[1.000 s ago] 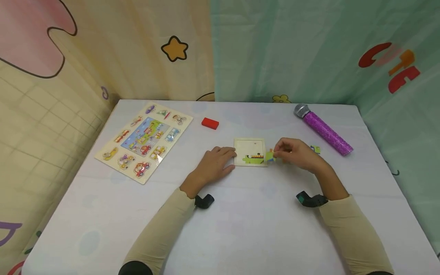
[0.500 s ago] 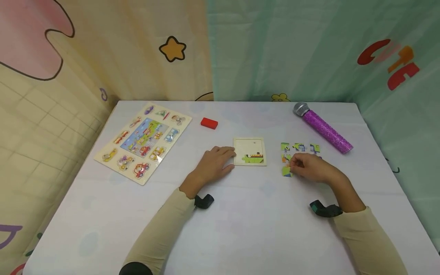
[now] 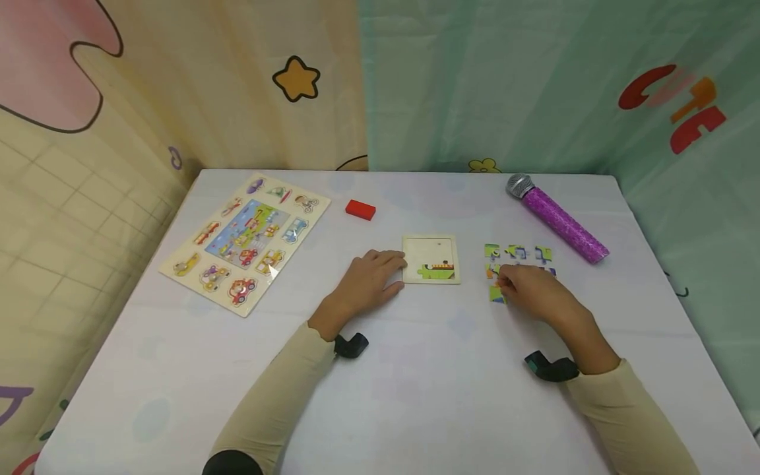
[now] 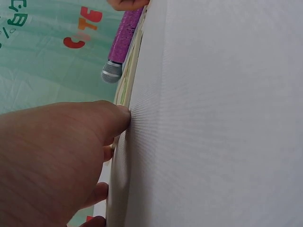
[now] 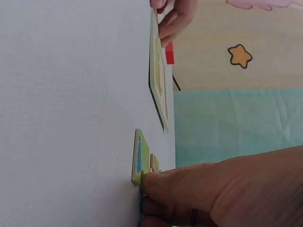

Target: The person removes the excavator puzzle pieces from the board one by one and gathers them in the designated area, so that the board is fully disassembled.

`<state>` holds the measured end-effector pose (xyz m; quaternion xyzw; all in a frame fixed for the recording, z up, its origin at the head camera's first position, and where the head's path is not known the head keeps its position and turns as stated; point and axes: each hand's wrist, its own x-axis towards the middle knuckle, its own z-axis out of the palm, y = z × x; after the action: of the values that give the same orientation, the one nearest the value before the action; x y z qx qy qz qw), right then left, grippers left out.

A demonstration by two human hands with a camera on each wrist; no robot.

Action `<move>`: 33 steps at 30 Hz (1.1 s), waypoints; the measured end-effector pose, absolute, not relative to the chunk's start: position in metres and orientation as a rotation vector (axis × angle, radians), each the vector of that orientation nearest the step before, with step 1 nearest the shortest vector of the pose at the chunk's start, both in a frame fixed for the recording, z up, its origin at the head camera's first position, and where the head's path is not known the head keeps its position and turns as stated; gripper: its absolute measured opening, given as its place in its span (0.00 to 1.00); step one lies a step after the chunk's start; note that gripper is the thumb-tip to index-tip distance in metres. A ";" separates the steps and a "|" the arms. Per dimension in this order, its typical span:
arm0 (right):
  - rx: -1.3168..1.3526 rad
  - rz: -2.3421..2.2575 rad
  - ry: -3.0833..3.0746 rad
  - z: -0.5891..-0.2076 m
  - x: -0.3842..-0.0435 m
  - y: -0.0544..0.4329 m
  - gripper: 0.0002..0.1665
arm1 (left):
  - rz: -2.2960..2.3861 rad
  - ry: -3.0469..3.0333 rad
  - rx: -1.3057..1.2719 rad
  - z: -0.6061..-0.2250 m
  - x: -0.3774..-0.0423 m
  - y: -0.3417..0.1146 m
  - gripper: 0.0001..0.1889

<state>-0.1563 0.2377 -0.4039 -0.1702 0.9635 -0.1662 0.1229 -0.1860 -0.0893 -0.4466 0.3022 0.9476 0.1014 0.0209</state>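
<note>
The small square puzzle frame lies mid-table, with green picture pieces along its lower part. My left hand rests at the frame's left edge, fingertips touching it. To the right, my right hand is down among loose puzzle pieces set in rows. Its thumb and finger pinch at a green-and-blue puzzle piece in the right wrist view. The hand covers part of the rows, and the grip itself is partly hidden.
A picture board with vehicle shapes lies at the left. A red block sits behind the frame. At the back right lies a purple glitter microphone. Curtains hang along the far and side edges of the white table.
My right hand has moved right from beside the frame, with the puzzle piece it held, down to the loose pieces, where it stays. My left hand has kept its place.
</note>
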 end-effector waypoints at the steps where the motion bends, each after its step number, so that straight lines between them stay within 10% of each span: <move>1: -0.499 -0.482 2.815 -0.404 -0.156 0.237 0.03 | 0.311 2.937 0.937 -0.446 -0.186 -0.089 0.24; 33: -0.489 -0.571 2.788 -0.399 -0.161 0.247 0.02 | 0.329 2.945 0.954 -0.447 -0.186 -0.091 0.24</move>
<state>-0.1607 0.2474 -0.3994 -0.1679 0.9577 -0.1963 0.1269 -0.1856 -0.0907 -0.4474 0.3064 0.9459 0.1056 0.0141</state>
